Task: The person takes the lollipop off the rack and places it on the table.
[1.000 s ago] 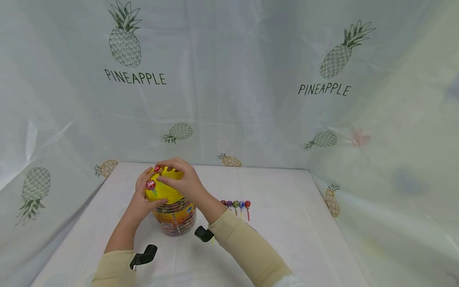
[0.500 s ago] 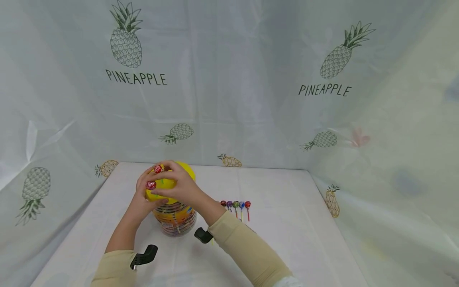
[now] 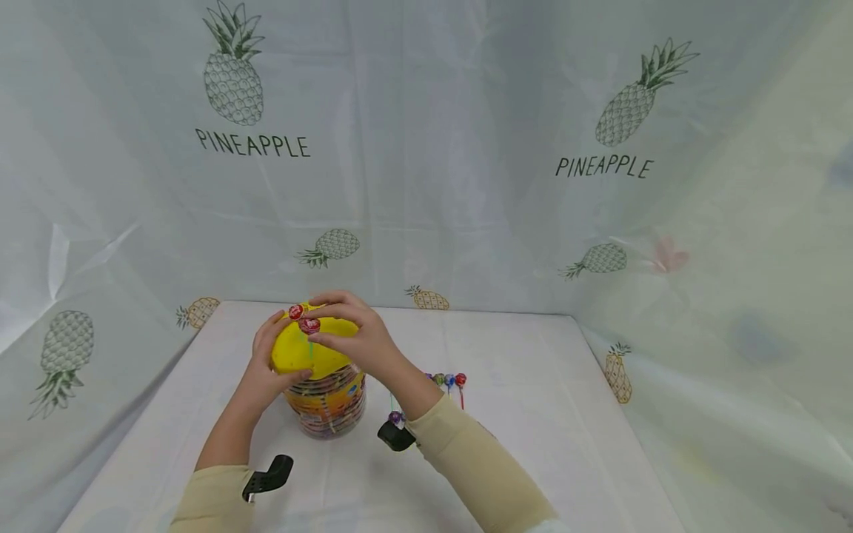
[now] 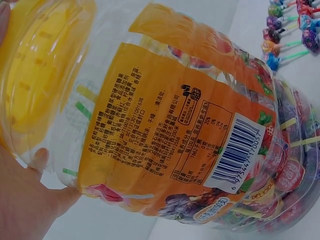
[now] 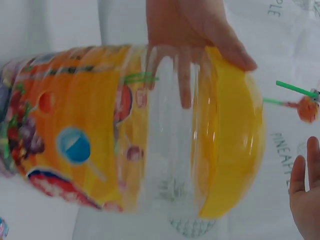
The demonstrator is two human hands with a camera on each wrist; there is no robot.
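Observation:
A clear plastic lollipop jar (image 3: 326, 407) with a yellow domed lid (image 3: 293, 352) stands at the table's left. My left hand (image 3: 263, 366) grips it at the lid and neck, its thumb (image 4: 45, 195) on the near side. My right hand (image 3: 363, 337) is over the lid, pinching a red-wrapped lollipop (image 3: 309, 326) between thumb and index finger. That lollipop's green stick points down. Just behind it, a second red lollipop (image 3: 296, 312) stands up from the lid, near my left fingertips. In the right wrist view, the stick of an orange-red lollipop (image 5: 307, 109) reaches toward the lid.
Loose lollipops (image 3: 449, 380) lie in a row on the white table (image 3: 533, 444) right of the jar, partly behind my right forearm. A purple one (image 3: 396, 418) lies nearer. A curtain (image 3: 453, 185) printed with pineapples hangs behind the table.
My right hand has reached left to the nearer red lollipop, taken hold of it and shifted it right and back over the lid. The left hand and jar have stayed put.

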